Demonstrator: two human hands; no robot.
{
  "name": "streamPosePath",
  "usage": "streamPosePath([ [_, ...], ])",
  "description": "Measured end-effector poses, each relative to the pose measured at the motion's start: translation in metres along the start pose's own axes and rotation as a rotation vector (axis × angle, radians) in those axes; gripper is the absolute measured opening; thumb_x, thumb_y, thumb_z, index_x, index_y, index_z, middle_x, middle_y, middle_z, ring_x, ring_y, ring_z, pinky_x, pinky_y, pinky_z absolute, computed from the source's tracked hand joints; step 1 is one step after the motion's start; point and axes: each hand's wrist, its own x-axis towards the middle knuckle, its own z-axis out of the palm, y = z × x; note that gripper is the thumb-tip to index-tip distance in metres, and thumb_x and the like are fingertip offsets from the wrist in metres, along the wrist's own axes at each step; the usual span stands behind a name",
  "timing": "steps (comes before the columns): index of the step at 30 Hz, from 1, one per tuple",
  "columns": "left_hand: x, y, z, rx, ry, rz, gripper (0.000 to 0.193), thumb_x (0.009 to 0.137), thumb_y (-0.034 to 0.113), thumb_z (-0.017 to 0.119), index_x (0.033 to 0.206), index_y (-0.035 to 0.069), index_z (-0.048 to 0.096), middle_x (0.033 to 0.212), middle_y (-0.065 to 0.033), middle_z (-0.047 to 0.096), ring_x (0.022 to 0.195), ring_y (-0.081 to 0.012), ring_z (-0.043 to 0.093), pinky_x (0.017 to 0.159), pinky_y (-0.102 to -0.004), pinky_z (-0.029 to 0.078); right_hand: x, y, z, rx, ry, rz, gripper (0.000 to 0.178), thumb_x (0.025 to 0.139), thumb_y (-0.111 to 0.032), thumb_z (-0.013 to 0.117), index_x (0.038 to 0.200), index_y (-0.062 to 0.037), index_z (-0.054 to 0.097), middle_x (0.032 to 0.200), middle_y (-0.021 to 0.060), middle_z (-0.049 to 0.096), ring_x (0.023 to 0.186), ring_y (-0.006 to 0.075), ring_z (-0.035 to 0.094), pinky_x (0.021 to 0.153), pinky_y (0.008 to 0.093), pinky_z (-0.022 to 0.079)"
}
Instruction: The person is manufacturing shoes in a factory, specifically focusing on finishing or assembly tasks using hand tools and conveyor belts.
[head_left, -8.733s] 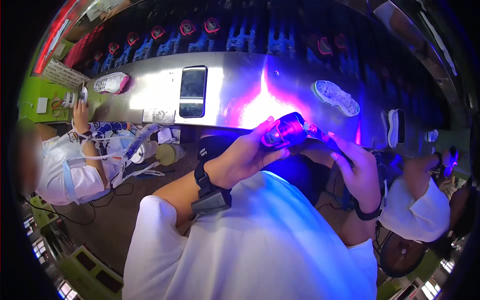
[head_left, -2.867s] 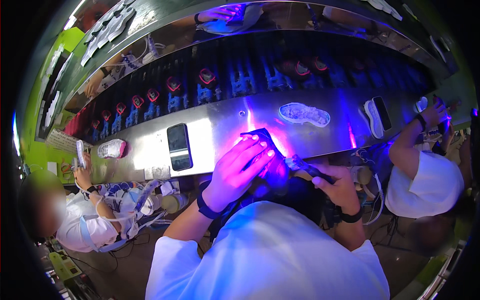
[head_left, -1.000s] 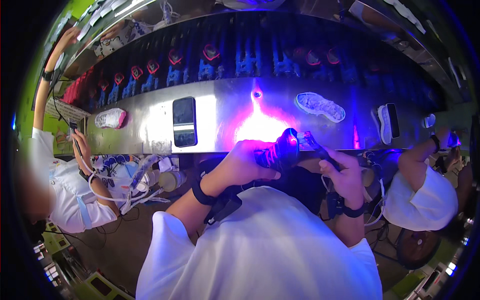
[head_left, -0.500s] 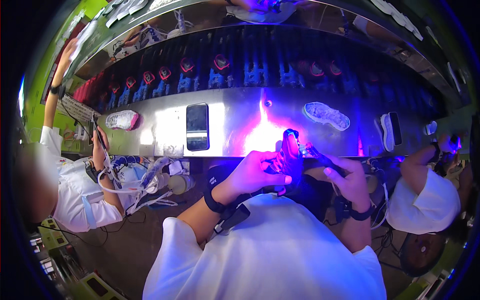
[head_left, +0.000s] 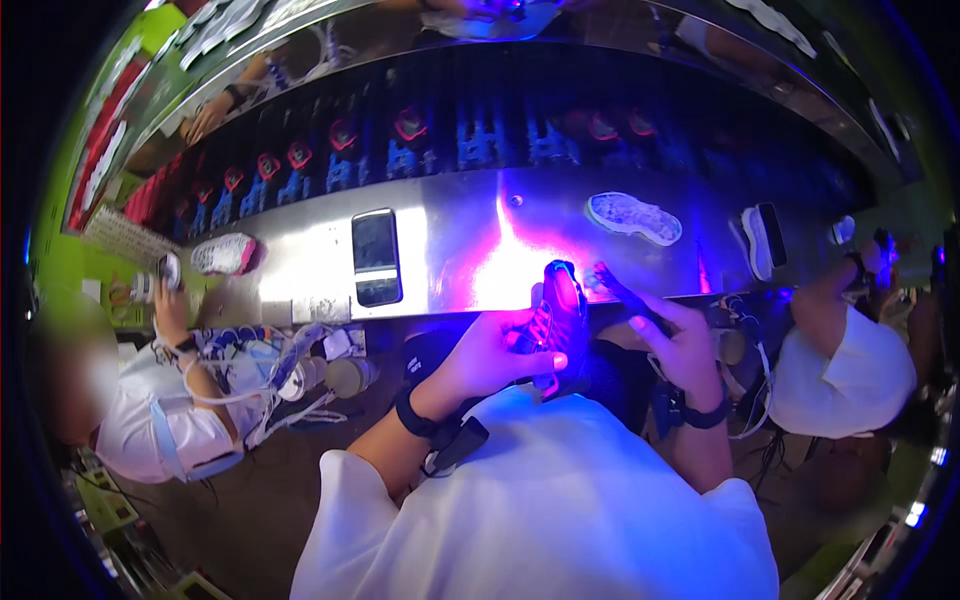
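Observation:
My left hand [head_left: 488,356] is closed around the side of a dark shoe upper [head_left: 567,318] with laces, held upright above my lap at the bench edge. Blue and magenta light tints the shoe, so its true colour is hard to tell. In my right hand [head_left: 684,342] is a dark-handled brush [head_left: 628,296], gripped between thumb and fingers. Its tip points up and left, just to the right of the shoe's top, with a small gap between them. Part of the upper is hidden behind my left fingers.
A metal bench [head_left: 440,270] runs ahead of me, bearing a phone [head_left: 376,257] and a pale shoe sole [head_left: 634,218]. Beyond it, dark shoes [head_left: 410,125] stand in a row on a dark conveyor. Co-workers sit at left [head_left: 165,415] and right [head_left: 845,380].
The brush has come away from the shoe, to its right. My left hand still holds the shoe, now turned more upright. The left co-worker's raised arm has come down.

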Motion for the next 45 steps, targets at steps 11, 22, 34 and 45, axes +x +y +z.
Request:
streamPosePath([
  [11,0.002,-0.004,0.002,0.147,0.085,-0.003,0.029,0.094,0.013,0.076,0.119,-0.001,0.068,0.100,-0.0029,0.073,0.091,-0.0096,0.068,0.085,-0.0275,0.056,-0.001,0.006,0.003,-0.027,-0.113,-0.107,0.033,0.097,-0.003,0.066,0.129,0.0015,0.069,0.099,0.0075,0.076,0.093,0.0140,0.070,0.089,0.0297,0.053],
  [22,0.019,-0.005,0.005,0.040,0.078,-0.042,0.030,0.094,0.017,0.077,0.118,-0.001,0.068,0.100,-0.0048,0.074,0.087,-0.0113,0.070,0.080,-0.0283,0.057,-0.014,0.035,-0.011,0.000,-0.098,-0.036,0.037,0.096,-0.016,0.073,0.130,-0.0012,0.070,0.086,0.0011,0.070,0.075,0.0080,0.062,0.069,0.0261,0.051],
  [34,0.060,0.000,-0.004,0.431,0.370,0.191,0.044,0.096,0.023,0.076,0.128,-0.004,0.063,0.110,-0.0064,0.073,0.100,-0.0123,0.068,0.093,-0.0297,0.054,-0.008,0.048,-0.045,-0.083,-0.134,0.025,0.037,0.090,-0.009,0.077,0.125,-0.0020,0.071,0.102,0.0110,0.077,0.093,0.0147,0.070,0.088,0.0309,0.053],
  [45,0.043,-0.006,-0.002,-0.187,0.385,0.057,0.044,0.099,0.037,0.071,0.118,-0.002,0.065,0.106,-0.0090,0.072,0.100,-0.0155,0.070,0.088,-0.0325,0.059,-0.003,0.009,-0.027,-0.329,-0.043,-0.147,0.038,0.088,-0.008,0.077,0.125,-0.0025,0.071,0.098,0.0161,0.074,0.089,0.0260,0.072,0.082,0.0334,0.053],
])
